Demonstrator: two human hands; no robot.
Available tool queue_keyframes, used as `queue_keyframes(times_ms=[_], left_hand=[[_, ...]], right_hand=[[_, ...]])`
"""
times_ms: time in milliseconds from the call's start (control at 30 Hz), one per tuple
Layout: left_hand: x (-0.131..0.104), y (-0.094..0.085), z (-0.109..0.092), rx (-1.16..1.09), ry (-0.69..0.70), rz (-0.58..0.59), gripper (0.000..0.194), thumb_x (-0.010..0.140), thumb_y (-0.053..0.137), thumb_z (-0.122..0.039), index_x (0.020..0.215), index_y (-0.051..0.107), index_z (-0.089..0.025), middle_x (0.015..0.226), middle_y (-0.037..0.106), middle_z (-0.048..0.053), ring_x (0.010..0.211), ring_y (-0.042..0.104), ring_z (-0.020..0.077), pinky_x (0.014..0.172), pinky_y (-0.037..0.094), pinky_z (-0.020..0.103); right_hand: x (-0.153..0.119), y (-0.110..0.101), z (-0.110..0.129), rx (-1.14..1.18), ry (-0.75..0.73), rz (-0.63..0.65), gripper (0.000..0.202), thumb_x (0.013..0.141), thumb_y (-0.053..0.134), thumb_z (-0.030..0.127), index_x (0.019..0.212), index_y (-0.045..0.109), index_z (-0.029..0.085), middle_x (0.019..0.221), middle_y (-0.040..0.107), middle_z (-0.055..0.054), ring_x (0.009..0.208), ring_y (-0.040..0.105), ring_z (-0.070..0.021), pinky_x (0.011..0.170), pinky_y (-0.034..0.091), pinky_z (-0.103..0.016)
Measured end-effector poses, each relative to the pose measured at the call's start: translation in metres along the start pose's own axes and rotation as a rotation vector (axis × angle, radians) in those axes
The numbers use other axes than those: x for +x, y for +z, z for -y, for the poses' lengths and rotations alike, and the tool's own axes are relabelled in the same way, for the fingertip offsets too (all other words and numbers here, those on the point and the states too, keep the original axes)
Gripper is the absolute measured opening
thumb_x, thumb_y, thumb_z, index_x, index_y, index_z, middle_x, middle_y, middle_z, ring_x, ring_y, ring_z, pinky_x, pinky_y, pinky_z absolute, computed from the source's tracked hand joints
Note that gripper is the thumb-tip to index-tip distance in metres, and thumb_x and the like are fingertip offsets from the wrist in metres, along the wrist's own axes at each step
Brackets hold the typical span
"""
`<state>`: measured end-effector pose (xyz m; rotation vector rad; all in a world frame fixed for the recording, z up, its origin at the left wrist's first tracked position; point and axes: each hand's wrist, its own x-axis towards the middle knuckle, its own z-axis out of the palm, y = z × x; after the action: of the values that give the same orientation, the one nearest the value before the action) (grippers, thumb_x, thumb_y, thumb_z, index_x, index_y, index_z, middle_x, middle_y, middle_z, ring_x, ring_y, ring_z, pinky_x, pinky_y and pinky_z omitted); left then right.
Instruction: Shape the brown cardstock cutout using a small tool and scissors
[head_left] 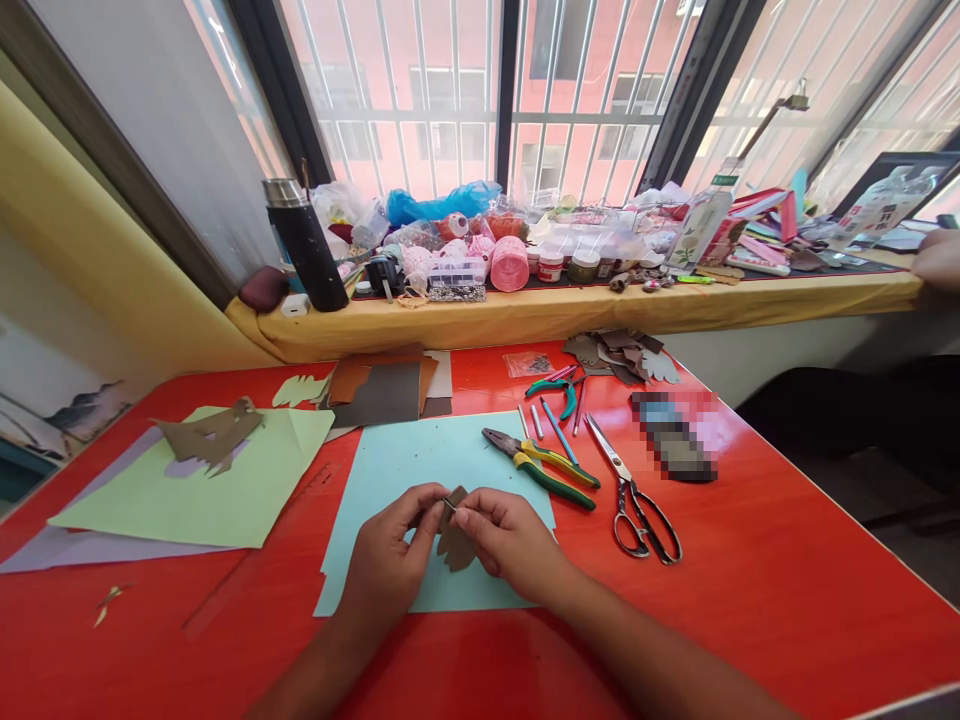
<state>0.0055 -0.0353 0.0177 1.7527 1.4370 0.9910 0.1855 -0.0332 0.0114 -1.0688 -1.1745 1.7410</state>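
Observation:
Between my two hands is a small brown leather-like cutout with a scalloped lower edge, held over a light blue sheet. The thumb and fingers of my left hand pinch its upper left side. From the other side my right hand pinches the same piece, its thumb and index finger near the top. A thin, light-coloured bit shows between the fingertips, too small to name. Just beyond my right hand lie pliers with yellow and green handles, and scissors rest to their right.
A green sheet with a cut brown scrap lies left. Dark and brown sheets lie behind, beside small green-handled pliers, pens and leather scraps. A black flask stands on the cluttered sill. Another person's hand shows far right.

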Motion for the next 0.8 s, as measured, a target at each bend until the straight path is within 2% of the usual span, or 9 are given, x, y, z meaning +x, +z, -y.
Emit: queue_keyframes(times_ms=[67, 200, 433, 700, 800], left_hand=[[0.000, 0.000, 0.004, 0.050, 0.035, 0.002, 0.024, 0.099, 0.055, -0.041, 0.105, 0.073, -0.027, 0.098, 0.080, 0.002, 0.084, 0.074, 0.0219, 0.073, 0.055, 0.028], [0.001, 0.000, 0.005, 0.076, 0.075, -0.008, 0.024, 0.099, 0.055, -0.039, 0.106, 0.074, -0.027, 0.102, 0.080, 0.003, 0.087, 0.075, 0.0224, 0.078, 0.056, 0.029], [0.002, -0.008, -0.010, -0.184, -0.023, -0.009, 0.027, 0.093, 0.062, -0.044, 0.106, 0.073, -0.023, 0.096, 0.080, 0.006, 0.087, 0.076, 0.0243, 0.076, 0.060, 0.031], [0.004, -0.011, -0.004, 0.119, 0.114, -0.048, 0.017, 0.092, 0.060, -0.036, 0.091, 0.074, -0.027, 0.082, 0.078, 0.001, 0.070, 0.070, 0.0200, 0.066, 0.052, 0.027], [0.007, -0.013, 0.000, 0.110, 0.038, -0.096, 0.017, 0.091, 0.060, -0.037, 0.089, 0.073, -0.026, 0.077, 0.075, 0.000, 0.067, 0.067, 0.0194, 0.061, 0.050, 0.026]], right_hand=[[0.002, 0.000, -0.003, 0.070, 0.037, 0.015, 0.044, 0.085, 0.072, 0.063, 0.086, 0.060, 0.020, 0.044, 0.039, 0.012, 0.038, 0.027, -0.0065, 0.040, 0.022, -0.021], [0.004, 0.000, -0.002, 0.160, 0.072, 0.045, 0.045, 0.081, 0.075, 0.062, 0.086, 0.061, 0.020, 0.041, 0.039, 0.013, 0.037, 0.025, -0.0060, 0.038, 0.018, -0.021], [-0.003, -0.006, 0.012, 0.120, 0.044, 0.114, 0.047, 0.084, 0.074, 0.064, 0.088, 0.062, 0.019, 0.042, 0.036, 0.014, 0.037, 0.022, -0.0052, 0.040, 0.017, -0.021], [-0.003, -0.002, 0.007, -0.001, 0.016, 0.082, 0.048, 0.084, 0.071, 0.067, 0.087, 0.060, 0.020, 0.044, 0.036, 0.013, 0.039, 0.026, -0.0064, 0.041, 0.019, -0.022], [-0.004, 0.000, 0.007, -0.030, 0.024, 0.091, 0.048, 0.083, 0.071, 0.067, 0.088, 0.061, 0.019, 0.046, 0.037, 0.013, 0.039, 0.027, -0.0065, 0.041, 0.019, -0.022]])
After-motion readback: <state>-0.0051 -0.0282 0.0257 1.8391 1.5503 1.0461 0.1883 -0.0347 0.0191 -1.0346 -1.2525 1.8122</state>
